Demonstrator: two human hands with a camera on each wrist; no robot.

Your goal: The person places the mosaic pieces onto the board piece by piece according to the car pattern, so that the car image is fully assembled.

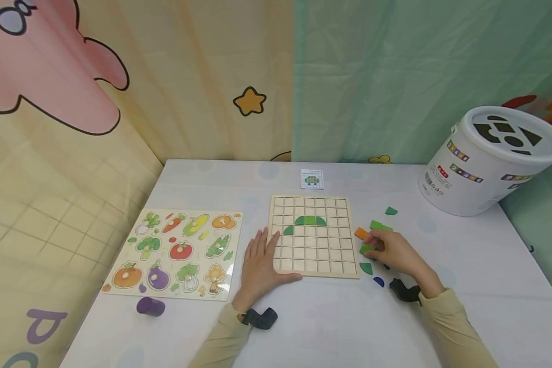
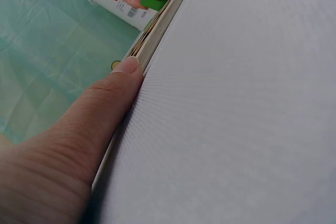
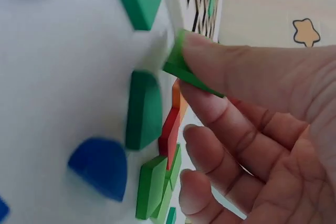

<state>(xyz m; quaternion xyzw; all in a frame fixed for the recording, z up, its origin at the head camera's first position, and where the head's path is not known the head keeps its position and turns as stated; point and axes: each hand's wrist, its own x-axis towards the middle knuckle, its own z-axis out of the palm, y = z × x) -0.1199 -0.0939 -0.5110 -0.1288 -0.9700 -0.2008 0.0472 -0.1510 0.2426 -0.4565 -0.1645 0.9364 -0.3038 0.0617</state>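
My left hand lies at the left front corner of a wooden grid board, fingers extended, thumb along the front edge. Three dark green quarter-round tiles and a light green square tile sit in the board's cells. Right of the board, my right hand pinches another light green square tile between thumb and index finger, its other fingers loosely bent. Around that hand are loose tiles: an orange one, a red one, dark green quarter-rounds, blue rounded pieces and light green squares.
Behind the board lies a small card with a gridded turtle-like picture. A vegetable puzzle board is on the left, with a purple cylinder in front of it. A white bucket with a shape-cut lid stands back right.
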